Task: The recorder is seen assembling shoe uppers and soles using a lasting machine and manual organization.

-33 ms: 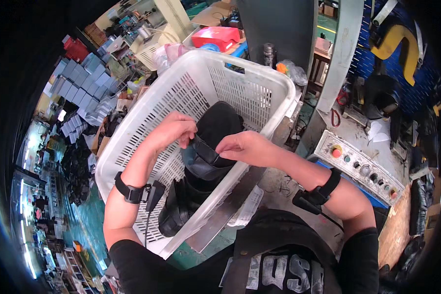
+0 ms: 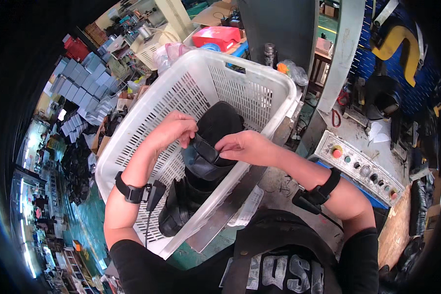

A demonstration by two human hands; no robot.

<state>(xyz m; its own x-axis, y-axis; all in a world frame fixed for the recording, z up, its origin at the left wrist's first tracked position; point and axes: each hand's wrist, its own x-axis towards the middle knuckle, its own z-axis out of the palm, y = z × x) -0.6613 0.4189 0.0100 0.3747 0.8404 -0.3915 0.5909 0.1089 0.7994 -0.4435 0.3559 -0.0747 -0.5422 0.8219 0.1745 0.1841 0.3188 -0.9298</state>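
Over a white slatted plastic basket [image 2: 108, 169], I hold a black leather shoe upper [image 2: 204, 164] by its top edge. My left hand [image 2: 178, 128] pinches the edge on the left, fingers curled. On the other side, the thumb and fingers of my right hand [image 2: 245, 148] are closed on the same edge. A rounded black flap [image 2: 220, 120] of soft material stands up behind my fingers; I cannot tell whether it belongs to this upper. More black leather footwear [image 2: 175, 213] lies below, at the basket's near end.
Right of the basket is a machine with a control panel [image 2: 358, 166] carrying several knobs and buttons. A metal flask [image 2: 270, 55] and a red box [image 2: 216, 37] stand beyond the basket. Grey boxes [image 2: 78, 83] are stacked at the far left.
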